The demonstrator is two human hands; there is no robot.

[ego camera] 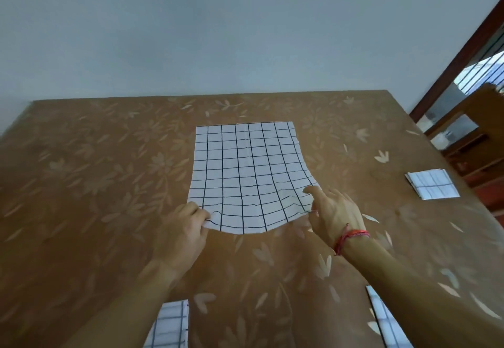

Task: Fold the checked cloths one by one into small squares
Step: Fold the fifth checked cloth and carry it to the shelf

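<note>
The checked cloth point(245, 173) lies spread out in the middle of the brown flowery table point(95, 156), where the left hand point(185, 227) pinches its near left corner with curled fingers and the right hand point(335, 211) pinches its near right corner, thumb on top.

Brown leaf-patterned table point(109, 170) — spread checked cloth point(245, 167) at centre, folded square point(432, 184) at right, near-left cloth point(169, 326), near-right cloth point(387, 320).
</note>
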